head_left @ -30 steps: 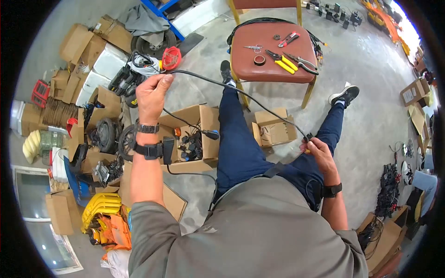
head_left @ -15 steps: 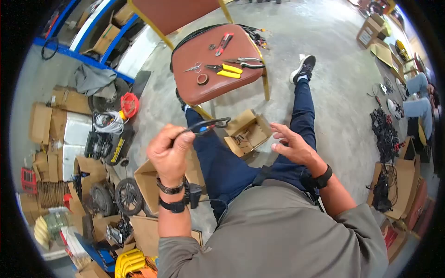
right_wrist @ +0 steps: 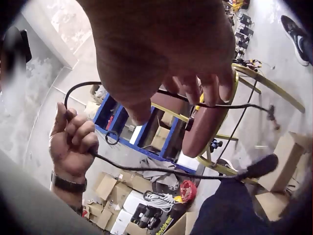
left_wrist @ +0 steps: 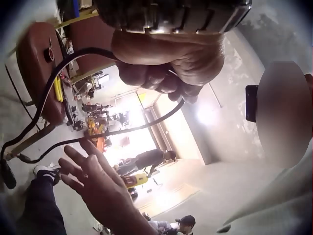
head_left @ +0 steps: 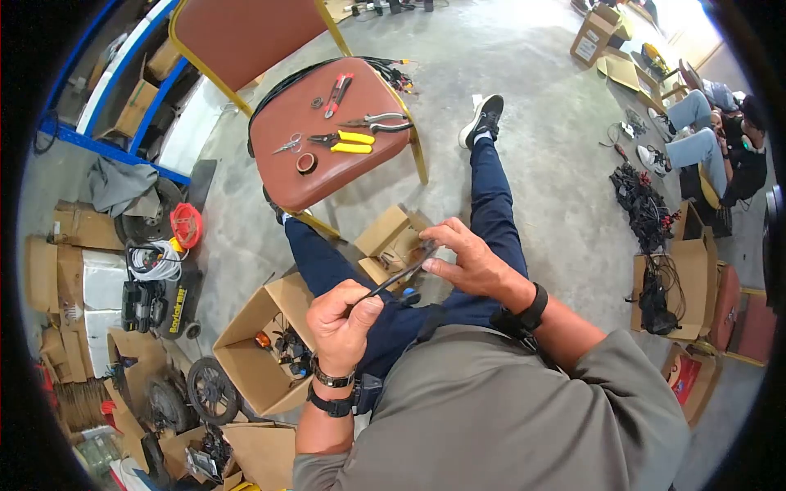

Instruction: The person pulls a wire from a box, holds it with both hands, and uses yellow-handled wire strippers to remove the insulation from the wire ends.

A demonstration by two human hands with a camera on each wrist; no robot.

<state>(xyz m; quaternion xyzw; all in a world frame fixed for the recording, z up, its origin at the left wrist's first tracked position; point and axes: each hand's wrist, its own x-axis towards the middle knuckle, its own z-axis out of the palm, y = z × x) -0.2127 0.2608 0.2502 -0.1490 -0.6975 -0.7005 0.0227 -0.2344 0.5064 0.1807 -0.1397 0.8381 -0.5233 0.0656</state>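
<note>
My left hand (head_left: 342,323) grips a black cable (head_left: 393,281), with the fingers curled round it. In the right wrist view the cable bends in a loop out of that hand, and both its ends hang loose. One end carries a dark plug (right_wrist: 258,166); the other is a thinner tip (right_wrist: 272,113). Beside the cable my right hand (head_left: 475,260) has its fingers extended and thumb apart. Those fingers overlap the upper run of cable in the right wrist view. In the left wrist view the same fingers (left_wrist: 73,155) look spread, close under the cable.
Ahead is a chair (head_left: 278,176) bearing yellow-handled pliers (head_left: 354,142), scissors (head_left: 289,144), a tape roll (head_left: 306,163) and a red cutter (head_left: 337,95). Cardboard boxes (head_left: 246,327) stand between and beside my legs. Wheels and cartons crowd the left; a person (head_left: 741,155) sits far right.
My right hand let go of the cable's end, opened and moved left to the cable near my left hand. The left hand came inward and lower, keeping its grip. The head view turned right.
</note>
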